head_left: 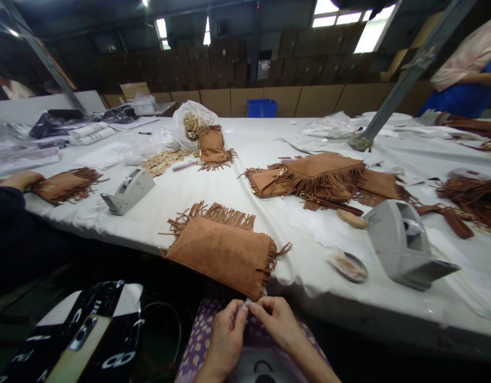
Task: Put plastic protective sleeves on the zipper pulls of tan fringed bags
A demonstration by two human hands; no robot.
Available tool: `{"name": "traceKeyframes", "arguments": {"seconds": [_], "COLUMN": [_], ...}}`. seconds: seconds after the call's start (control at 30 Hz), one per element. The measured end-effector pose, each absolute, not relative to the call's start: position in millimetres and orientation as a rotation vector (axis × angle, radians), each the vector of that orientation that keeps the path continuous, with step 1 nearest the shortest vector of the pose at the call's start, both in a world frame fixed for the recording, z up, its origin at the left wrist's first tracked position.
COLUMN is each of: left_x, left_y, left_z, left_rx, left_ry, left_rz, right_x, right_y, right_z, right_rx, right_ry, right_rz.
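My left hand (227,336) and my right hand (275,319) meet low in the view, just below the table edge. Their fingers pinch a small silvery item (243,305), too small to identify. It lies close to the near corner of a tan suede bag with fringe (223,255), which overhangs the table edge. Both hands are over a purple spotted cloth (197,346) on my lap.
A white-covered table (245,186) holds more fringed suede bags (321,178), grey tape dispensers (405,244) and a small dish (349,266). A co-worker's hand (17,181) rests by another bag (64,186). A phone (77,346) lies low left.
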State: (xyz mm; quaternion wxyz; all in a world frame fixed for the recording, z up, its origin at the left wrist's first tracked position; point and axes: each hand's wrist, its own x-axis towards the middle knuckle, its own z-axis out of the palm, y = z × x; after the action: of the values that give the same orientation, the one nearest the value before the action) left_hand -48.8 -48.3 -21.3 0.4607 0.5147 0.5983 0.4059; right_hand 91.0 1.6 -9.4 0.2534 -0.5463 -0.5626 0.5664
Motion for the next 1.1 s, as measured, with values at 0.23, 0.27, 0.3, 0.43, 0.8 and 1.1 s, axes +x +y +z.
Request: {"name": "traceKeyframes", "arguments": {"seconds": [0.23,0.27,0.3,0.43,0.8,1.1], "left_x": [-46,-45,-45,-43,-43,-40], "left_y": [-48,-48,-49,-49,-50,-50], "left_z": [-23,-24,-25,-27,-22,-22], "left_rx": [1.15,1.141,1.133,1.101,1.229,1.321], "left_ry": [1.46,1.463,1.467,1.465,1.517,1.584], "left_rz": [0.994,0.991,0.99,0.997,0.984,0.985], "right_x": [90,90,91,93,91,84], "right_y": [2,2,2,2,5,3], "right_z": [-8,-8,-8,-6,-14,-17], "right_rx": [-1.593,-1.595,-1.595,-1.546,-1.513,-1.427], "right_ry": [-1.517,-1.515,-1.513,-1.451,-1.278,-1.113], "right_rz": [1.511,1.517,1.527,1.651,1.799,1.889]}}
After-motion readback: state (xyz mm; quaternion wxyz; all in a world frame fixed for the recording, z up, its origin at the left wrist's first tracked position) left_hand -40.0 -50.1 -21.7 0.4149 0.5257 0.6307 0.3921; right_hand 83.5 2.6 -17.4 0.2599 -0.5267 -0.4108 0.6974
